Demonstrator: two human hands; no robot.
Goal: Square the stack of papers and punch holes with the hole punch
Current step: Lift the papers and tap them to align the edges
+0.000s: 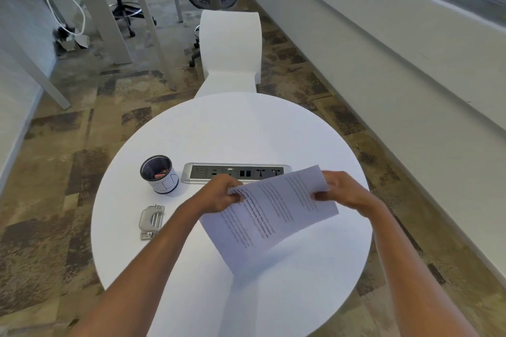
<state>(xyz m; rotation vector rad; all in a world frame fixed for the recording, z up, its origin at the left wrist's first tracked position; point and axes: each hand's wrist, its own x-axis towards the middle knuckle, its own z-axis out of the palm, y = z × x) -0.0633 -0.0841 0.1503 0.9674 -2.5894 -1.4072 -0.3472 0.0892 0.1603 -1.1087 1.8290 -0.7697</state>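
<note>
Both hands, left hand [219, 194] and right hand [342, 191], have fingers pinched on papers [271, 216], lifted off counter [191, 139] for squaring, I'd say. Punch [151, 221] lies untouched.

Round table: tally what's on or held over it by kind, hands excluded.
Paper stack, held by both hands: 1
Hole punch: 1
Mesh pen cup: 1
Built-in socket panel: 1
Total: 4

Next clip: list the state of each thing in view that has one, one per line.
papers: held above the table, tilted
left hand: gripping papers
right hand: gripping papers
hole punch: flat on table, untouched
pen cup: upright
</note>
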